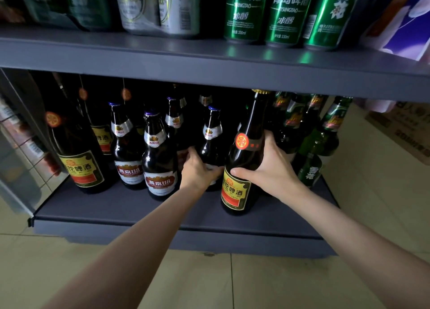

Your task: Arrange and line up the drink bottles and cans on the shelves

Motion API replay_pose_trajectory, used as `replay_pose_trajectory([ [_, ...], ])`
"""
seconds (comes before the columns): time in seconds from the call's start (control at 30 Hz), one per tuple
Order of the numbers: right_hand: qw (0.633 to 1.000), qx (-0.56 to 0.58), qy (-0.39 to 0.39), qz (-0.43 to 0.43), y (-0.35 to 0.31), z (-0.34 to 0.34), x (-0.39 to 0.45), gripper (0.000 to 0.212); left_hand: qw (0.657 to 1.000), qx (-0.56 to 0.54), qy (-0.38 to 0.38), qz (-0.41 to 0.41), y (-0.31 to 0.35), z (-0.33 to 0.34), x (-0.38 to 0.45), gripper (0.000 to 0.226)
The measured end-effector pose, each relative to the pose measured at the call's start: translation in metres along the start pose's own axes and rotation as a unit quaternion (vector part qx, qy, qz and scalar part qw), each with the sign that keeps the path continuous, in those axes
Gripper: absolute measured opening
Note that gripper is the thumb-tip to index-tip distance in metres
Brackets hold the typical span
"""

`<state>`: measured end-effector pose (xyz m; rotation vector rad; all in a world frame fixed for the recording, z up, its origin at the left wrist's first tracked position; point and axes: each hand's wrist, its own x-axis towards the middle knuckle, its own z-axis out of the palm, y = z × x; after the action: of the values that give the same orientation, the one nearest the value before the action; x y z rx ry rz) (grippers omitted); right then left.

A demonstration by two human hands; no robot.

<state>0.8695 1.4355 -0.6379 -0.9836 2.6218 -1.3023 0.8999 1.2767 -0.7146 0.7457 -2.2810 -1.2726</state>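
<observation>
On the bottom shelf (121, 206) my right hand (267, 166) grips a tall dark bottle with a yellow and red label (246, 159); it stands near the shelf's front, tilted a little. My left hand (197, 169) holds the lower body of a shorter brown bottle with a blue cap (211, 134) just left of it. Three more blue-capped brown bottles with white and red labels (158, 159) stand to the left. Two tall yellow-labelled bottles (76, 155) are at the far left.
Several green bottles (309, 143) crowd the shelf's right end. The upper shelf (209, 59) carries green cans (246, 10) and silver cans (160, 6). A cardboard box (402, 131) sits on the floor at the right. Tiled floor (209, 283) lies below.
</observation>
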Motion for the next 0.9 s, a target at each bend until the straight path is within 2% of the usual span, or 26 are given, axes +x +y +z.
replay_pose_trajectory([
  [0.13, 1.0, -0.012, -0.003, -0.009, -0.002, 0.001, 0.001, 0.076, 0.998, 0.008, -0.059, -0.008, -0.006, -0.006, -0.009, 0.067],
  [0.2, 1.0, -0.015, -0.003, -0.008, -0.004, 0.001, 0.0, 0.076, 0.997, 0.009, -0.077, 0.022, -0.015, -0.015, -0.027, 0.06],
  [0.3, 1.0, -0.005, 0.001, -0.016, -0.007, 0.003, -0.002, 0.078, 0.982, 0.015, -0.159, 0.099, -0.029, -0.03, -0.055, 0.077],
  [0.37, 0.999, 0.005, -0.016, -0.031, -0.014, 0.012, -0.005, 0.081, 0.967, -0.003, -0.231, 0.104, -0.035, -0.038, -0.065, 0.082],
  [0.4, 0.999, 0.008, -0.026, -0.037, -0.019, 0.017, -0.006, 0.081, 0.966, -0.014, -0.239, 0.1, -0.037, -0.041, -0.067, 0.082],
  [0.67, 0.996, 0.026, -0.046, -0.077, -0.06, 0.064, -0.014, 0.082, 0.994, -0.034, -0.069, 0.071, -0.047, -0.063, -0.089, 0.079],
  [0.73, 0.995, 0.027, -0.052, -0.086, -0.069, 0.076, -0.017, 0.08, 0.998, -0.033, -0.017, 0.053, -0.047, -0.069, -0.092, 0.07],
  [0.9, 0.993, 0.026, -0.061, -0.1, -0.09, 0.104, -0.015, 0.081, 0.998, -0.037, 0.038, 0.032, -0.055, -0.097, -0.092, 0.07],
])
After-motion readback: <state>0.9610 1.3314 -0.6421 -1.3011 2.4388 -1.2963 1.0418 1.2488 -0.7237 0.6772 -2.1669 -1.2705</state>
